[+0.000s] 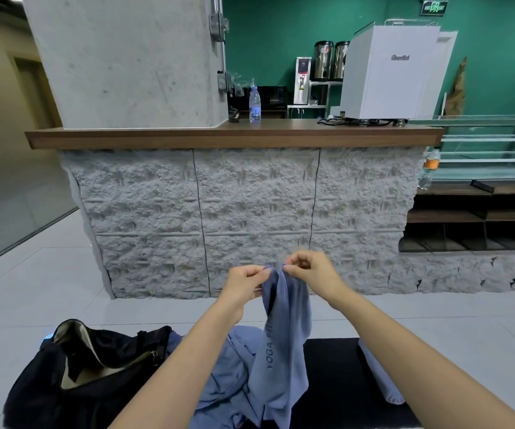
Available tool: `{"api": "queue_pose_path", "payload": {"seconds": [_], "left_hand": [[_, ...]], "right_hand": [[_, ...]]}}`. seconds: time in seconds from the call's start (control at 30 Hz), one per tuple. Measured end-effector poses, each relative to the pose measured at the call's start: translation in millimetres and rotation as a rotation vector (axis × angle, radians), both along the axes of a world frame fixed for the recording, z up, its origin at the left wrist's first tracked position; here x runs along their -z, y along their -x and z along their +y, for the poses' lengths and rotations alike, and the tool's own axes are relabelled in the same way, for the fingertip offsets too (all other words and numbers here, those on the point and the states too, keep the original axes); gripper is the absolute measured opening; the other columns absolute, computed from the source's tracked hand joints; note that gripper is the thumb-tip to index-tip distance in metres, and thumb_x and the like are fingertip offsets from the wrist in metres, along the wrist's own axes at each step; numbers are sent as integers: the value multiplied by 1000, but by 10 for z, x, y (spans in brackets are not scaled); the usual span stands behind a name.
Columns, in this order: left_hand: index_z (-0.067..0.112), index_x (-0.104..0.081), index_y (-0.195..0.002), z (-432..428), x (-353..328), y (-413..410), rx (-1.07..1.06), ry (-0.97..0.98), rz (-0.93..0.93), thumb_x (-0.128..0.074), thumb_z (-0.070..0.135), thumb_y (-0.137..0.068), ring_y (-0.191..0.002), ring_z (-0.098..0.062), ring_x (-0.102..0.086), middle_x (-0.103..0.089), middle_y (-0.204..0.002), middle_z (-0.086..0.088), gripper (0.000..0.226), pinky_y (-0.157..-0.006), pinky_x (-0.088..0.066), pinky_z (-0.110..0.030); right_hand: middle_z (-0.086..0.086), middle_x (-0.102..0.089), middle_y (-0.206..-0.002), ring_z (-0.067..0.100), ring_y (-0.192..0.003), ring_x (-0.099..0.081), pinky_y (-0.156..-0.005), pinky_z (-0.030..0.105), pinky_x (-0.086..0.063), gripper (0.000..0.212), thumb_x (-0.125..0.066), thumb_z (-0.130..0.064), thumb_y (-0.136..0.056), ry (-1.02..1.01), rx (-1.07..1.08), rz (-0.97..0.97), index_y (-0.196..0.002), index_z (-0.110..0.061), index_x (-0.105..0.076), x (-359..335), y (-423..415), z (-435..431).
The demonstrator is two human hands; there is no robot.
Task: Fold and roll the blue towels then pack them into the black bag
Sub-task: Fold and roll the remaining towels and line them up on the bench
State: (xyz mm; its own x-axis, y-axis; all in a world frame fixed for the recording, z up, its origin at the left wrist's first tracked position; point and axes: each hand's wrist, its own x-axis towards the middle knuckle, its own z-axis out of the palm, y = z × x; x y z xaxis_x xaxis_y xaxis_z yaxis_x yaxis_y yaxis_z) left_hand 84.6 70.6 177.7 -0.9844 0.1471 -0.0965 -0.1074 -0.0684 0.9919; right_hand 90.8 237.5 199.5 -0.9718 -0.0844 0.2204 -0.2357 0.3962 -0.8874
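Observation:
A blue towel (284, 342) printed with "YOGA" hangs in the air over a black mat (333, 370). My left hand (244, 284) pinches its top edge on the left. My right hand (310, 269) pinches the same edge just to the right, so the two hands almost touch. More blue towel cloth (228, 376) lies crumpled on the mat beneath. The black bag (73, 376) sits on the floor at lower left, its mouth open and its pale lining showing. A rolled pale blue towel (380, 376) lies on the mat beside my right forearm.
A rough stone counter front (250, 218) with a wooden top (234, 134) rises just ahead. Water bottle (254, 103), white machine (389, 72) and urns stand on or behind it. Grey tiled floor (33, 289) spreads to the left; low wooden shelves (472, 218) stand right.

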Motion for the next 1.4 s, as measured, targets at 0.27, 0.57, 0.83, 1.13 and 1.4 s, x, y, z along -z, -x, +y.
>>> {"api": "queue_pose_path", "payload": {"seconds": [0.27, 0.57, 0.83, 1.13, 1.4], "left_hand": [[5, -73, -93, 67, 9, -37, 25, 13, 57, -57, 9, -92, -79, -18, -66, -72, -89, -10, 16, -69, -54, -23], [14, -68, -86, -22, -87, 42, -105, 76, 247, -59, 6, -91, -81, -14, -56, -65, -85, -5, 13, -73, -45, -26], [13, -63, -83, -580, -442, 509, -310, 92, 315, -52, 4, -94, -76, -13, -51, -61, -83, -3, 18, -73, -40, -28], [1, -62, -89, -1078, -49, 633, -436, 173, 215, -52, -2, -93, -75, -18, -46, -55, -70, -4, 11, -58, -36, -25], [2, -64, -106, -1080, 21, 585, -489, 21, 157, -58, 4, -91, -83, -19, -56, -64, -94, -7, 17, -77, -44, -32]], "right_hand": [[-2, -58, -61, 12, -61, -51, -57, 21, -41, 16, -70, -20, -84, 99, 51, -78, -73, -11, -62, 160, 11, -110], [-7, -46, -57, 6, -54, -39, -53, 16, -31, 23, -67, -25, -86, 125, -109, -67, -70, -15, -54, 167, -35, -25], [-8, -42, -73, 11, -80, -36, -75, 23, -24, 49, -56, -72, -71, -905, -223, -13, -67, -23, -48, 740, -163, 640], [-23, -38, -141, 20, -126, -33, -93, 37, -28, 34, -43, -50, -94, -1161, -15, 285, -90, -34, -73, 578, -10, 1135], [-4, -70, -89, 17, -81, -61, -79, 30, -49, 12, -73, -22, -81, -483, 385, 180, -84, -10, -77, 57, 244, 1126]]}}
